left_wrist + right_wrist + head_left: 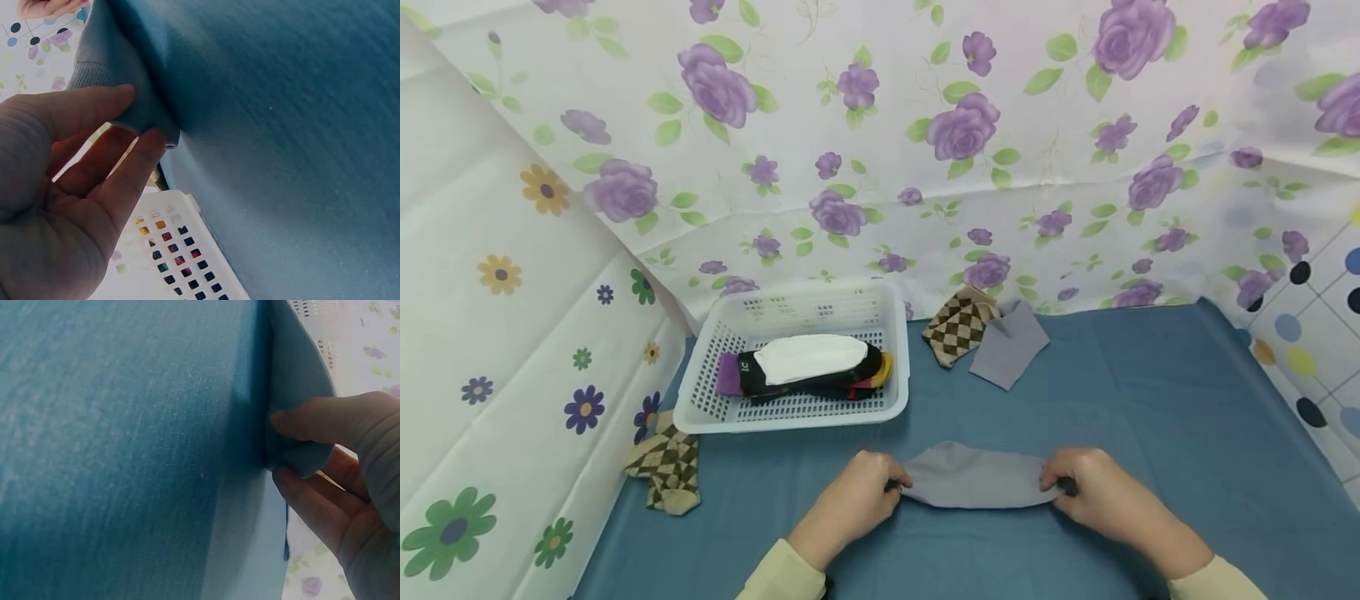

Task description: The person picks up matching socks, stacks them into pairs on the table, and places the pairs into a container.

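Observation:
A plain grey sock (977, 477) is stretched sideways between the two hands, low over the blue tabletop. My left hand (867, 493) pinches its left end between thumb and fingers; a ribbed band shows near that grip in the left wrist view. The sock's other end, smooth and rounded in the right wrist view, is pinched by my right hand (1093, 490). Farther back lies a second grey sock (1009, 343), touching a brown checkered sock (961, 327). Another checkered sock (670, 467) lies at the left, against the flowered side cloth.
A white plastic basket (790, 422) stands at the back left, holding folded socks, among them a white one (811, 358), black ones and a purple one (728, 375). Flowered sheeting (880, 233) rises behind the blue tabletop (1120, 400); dotted sheeting (1300, 367) borders the right.

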Motion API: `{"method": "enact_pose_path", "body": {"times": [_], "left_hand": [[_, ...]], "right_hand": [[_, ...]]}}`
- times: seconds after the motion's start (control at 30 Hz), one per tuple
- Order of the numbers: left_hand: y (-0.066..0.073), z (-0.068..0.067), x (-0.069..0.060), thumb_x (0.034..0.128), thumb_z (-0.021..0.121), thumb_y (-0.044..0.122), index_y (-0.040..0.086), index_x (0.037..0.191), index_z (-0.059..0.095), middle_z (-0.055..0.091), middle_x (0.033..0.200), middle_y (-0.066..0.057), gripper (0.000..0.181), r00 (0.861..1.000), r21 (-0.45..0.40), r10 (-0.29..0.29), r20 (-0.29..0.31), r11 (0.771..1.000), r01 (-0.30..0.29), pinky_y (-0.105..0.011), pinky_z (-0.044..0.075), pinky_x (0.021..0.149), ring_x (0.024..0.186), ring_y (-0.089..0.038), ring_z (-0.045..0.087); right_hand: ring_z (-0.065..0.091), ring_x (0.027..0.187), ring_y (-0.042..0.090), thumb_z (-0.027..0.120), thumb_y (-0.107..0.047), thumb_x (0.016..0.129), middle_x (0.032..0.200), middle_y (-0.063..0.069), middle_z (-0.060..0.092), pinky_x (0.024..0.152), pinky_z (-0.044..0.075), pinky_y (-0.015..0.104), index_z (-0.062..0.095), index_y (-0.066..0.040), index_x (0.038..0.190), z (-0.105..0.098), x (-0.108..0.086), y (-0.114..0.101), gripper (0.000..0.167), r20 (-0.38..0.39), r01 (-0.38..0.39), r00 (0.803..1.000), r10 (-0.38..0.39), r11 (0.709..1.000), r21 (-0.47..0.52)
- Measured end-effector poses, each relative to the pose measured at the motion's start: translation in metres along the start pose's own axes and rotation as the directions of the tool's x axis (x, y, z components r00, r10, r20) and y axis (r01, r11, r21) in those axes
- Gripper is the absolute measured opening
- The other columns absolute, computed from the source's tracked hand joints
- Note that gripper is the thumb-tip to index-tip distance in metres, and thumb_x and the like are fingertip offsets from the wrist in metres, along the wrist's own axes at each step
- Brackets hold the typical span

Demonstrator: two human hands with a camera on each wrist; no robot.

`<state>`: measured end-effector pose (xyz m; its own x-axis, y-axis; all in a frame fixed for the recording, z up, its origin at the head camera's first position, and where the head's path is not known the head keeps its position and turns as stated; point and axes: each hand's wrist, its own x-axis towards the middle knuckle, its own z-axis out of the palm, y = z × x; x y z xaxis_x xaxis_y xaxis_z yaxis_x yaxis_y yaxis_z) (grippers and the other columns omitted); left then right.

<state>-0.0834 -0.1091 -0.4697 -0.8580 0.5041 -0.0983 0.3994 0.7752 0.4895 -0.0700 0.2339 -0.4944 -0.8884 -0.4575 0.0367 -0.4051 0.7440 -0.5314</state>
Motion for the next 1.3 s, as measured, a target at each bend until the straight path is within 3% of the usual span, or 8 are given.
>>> {"method": "enact_pose_path", "body": {"times": [0.2, 0.37, 0.43, 0.57, 0.67, 0.8, 1.07, 1.3], "left_hand": [[0.000, -0.001, -0.001, 0.0799, 0.067, 0.001, 0.018, 0.095, 0.075, 0.071, 0.095, 0.005, 0.023, 0.999, 0.003, -0.030, 0.043, 1.000, 0.029, -0.025, 0.054, 0.075, 0.091, -0.008, 0.065], [-0.001, -0.003, -0.001, 0.0807, 0.057, -0.011, 0.015, 0.100, 0.073, 0.071, 0.101, 0.001, 0.037, 0.996, -0.002, -0.057, 0.063, 0.998, 0.057, -0.025, 0.055, 0.077, 0.096, -0.012, 0.066], [-0.001, -0.004, -0.001, 0.0807, 0.054, -0.013, 0.014, 0.100, 0.073, 0.071, 0.100, 0.000, 0.039, 0.997, 0.011, -0.055, 0.055, 0.998, 0.055, -0.025, 0.055, 0.076, 0.095, -0.012, 0.066], [0.000, -0.003, 0.000, 0.0854, 0.059, -0.001, 0.013, 0.097, 0.073, 0.070, 0.094, 0.001, 0.023, 0.998, 0.015, -0.058, -0.001, 0.998, 0.058, -0.023, 0.054, 0.072, 0.087, -0.009, 0.065], [0.003, -0.001, 0.001, 0.0860, 0.066, 0.013, 0.013, 0.096, 0.073, 0.068, 0.088, 0.003, 0.012, 0.997, -0.021, -0.073, -0.030, 0.997, 0.073, -0.021, 0.051, 0.065, 0.078, -0.003, 0.061], [0.005, 0.004, 0.003, 0.0820, 0.072, 0.019, 0.013, 0.096, 0.072, 0.065, 0.084, 0.004, 0.015, 0.996, -0.047, -0.093, -0.005, 0.995, 0.093, -0.021, 0.047, 0.060, 0.071, 0.000, 0.054], [0.005, 0.007, 0.005, 0.0776, 0.076, 0.019, 0.012, 0.095, 0.072, 0.064, 0.083, 0.002, 0.019, 0.992, -0.028, -0.122, -0.018, 0.992, 0.121, -0.020, 0.046, 0.059, 0.071, -0.002, 0.054], [0.001, 0.011, 0.006, 0.0766, 0.076, 0.017, 0.012, 0.092, 0.071, 0.061, 0.079, 0.002, 0.017, 0.992, -0.012, -0.120, -0.044, 0.993, 0.119, -0.019, 0.046, 0.057, 0.068, -0.002, 0.052]], "right_hand": [[0.057, 0.075, -0.005, 0.077, -0.009, 0.071, 0.084, -0.016, 0.061, 0.061, 0.050, 0.017, 0.067, -0.030, 0.083, 0.000, -0.001, -0.001, 0.026, 0.065, 0.009, 0.998, -0.012, 0.999, 0.047], [0.056, 0.073, -0.006, 0.081, -0.023, 0.070, 0.085, -0.016, 0.062, 0.060, 0.049, 0.018, 0.067, -0.032, 0.084, 0.000, 0.000, -0.001, 0.022, 0.086, 0.005, 0.996, -0.012, 0.997, 0.074], [0.055, 0.072, -0.005, 0.081, -0.034, 0.071, 0.085, -0.016, 0.062, 0.058, 0.048, 0.018, 0.067, -0.032, 0.085, -0.001, 0.001, -0.002, 0.020, 0.086, 0.010, 0.996, -0.018, 0.996, 0.086], [0.054, 0.066, -0.004, 0.073, -0.051, 0.073, 0.082, -0.016, 0.063, 0.055, 0.046, 0.018, 0.069, -0.030, 0.087, -0.002, 0.003, -0.004, 0.026, 0.078, 0.007, 0.997, -0.016, 0.993, 0.115], [0.054, 0.067, -0.005, 0.072, -0.048, 0.076, 0.081, -0.016, 0.063, 0.057, 0.046, 0.019, 0.070, -0.030, 0.088, -0.002, 0.005, -0.005, 0.021, 0.073, -0.008, 0.997, 0.001, 0.994, 0.106], [0.055, 0.071, -0.005, 0.076, -0.034, 0.077, 0.082, -0.018, 0.063, 0.060, 0.047, 0.020, 0.070, -0.029, 0.088, -0.002, 0.007, -0.005, 0.013, 0.068, -0.027, 0.997, 0.023, 0.998, 0.051], [0.058, 0.074, -0.002, 0.077, -0.020, 0.076, 0.085, -0.014, 0.065, 0.061, 0.048, 0.020, 0.071, -0.025, 0.089, -0.003, 0.011, -0.004, 0.015, 0.089, -0.060, 0.994, 0.057, 0.998, 0.026], [0.062, 0.079, 0.000, 0.074, -0.024, 0.080, 0.085, -0.017, 0.065, 0.066, 0.052, 0.022, 0.071, -0.028, 0.090, -0.016, 0.033, -0.007, 0.011, 0.051, -0.044, 0.998, 0.046, 0.998, -0.040]]}}
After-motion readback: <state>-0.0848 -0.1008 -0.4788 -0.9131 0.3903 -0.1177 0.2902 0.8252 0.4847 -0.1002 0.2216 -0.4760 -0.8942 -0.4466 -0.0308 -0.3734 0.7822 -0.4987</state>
